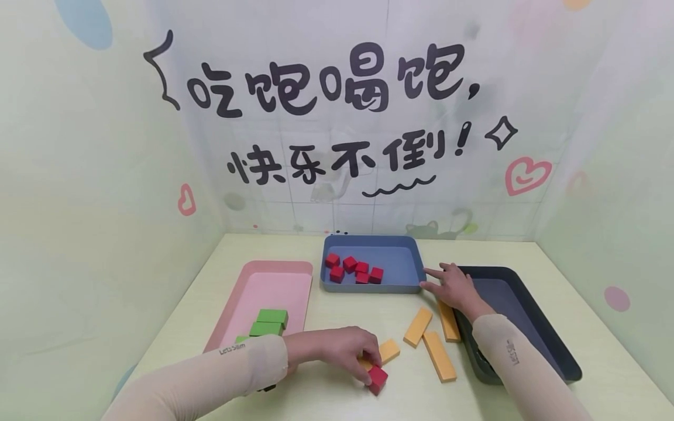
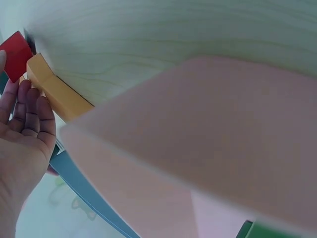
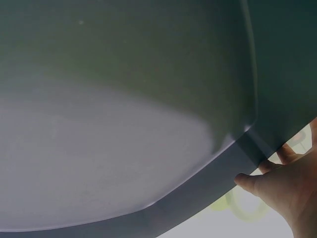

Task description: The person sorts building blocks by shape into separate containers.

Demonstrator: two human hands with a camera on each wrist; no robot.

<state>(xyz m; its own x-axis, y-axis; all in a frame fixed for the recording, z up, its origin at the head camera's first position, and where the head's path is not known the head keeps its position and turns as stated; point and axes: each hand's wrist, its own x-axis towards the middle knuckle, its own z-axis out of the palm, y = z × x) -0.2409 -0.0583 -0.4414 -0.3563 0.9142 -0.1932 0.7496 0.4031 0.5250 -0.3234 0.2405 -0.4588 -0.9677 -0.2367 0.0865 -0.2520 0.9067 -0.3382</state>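
Note:
Low in the middle of the head view, my left hand (image 1: pixel 350 351) pinches a red cube (image 1: pixel 377 380) between thumb and fingers, close over the table. The same red cube (image 2: pixel 16 55) shows at the fingertips in the left wrist view, beside a yellow-orange block (image 2: pixel 62 94). My right hand (image 1: pixel 454 286) reaches out with fingers spread, fingertips right at the right end of the blue tray (image 1: pixel 368 289). It holds nothing. Several red cubes (image 1: pixel 362 268) lie in that tray, mostly toward its left side.
A pink tray (image 1: pixel 304 269) with green blocks (image 1: pixel 272 316) stands at left, partly behind my left arm. A dark tray (image 1: pixel 547 324) stands at right under my right forearm. Between them lie several yellow-orange blocks (image 1: pixel 439 356). A printed wall (image 1: pixel 337 216) closes the back.

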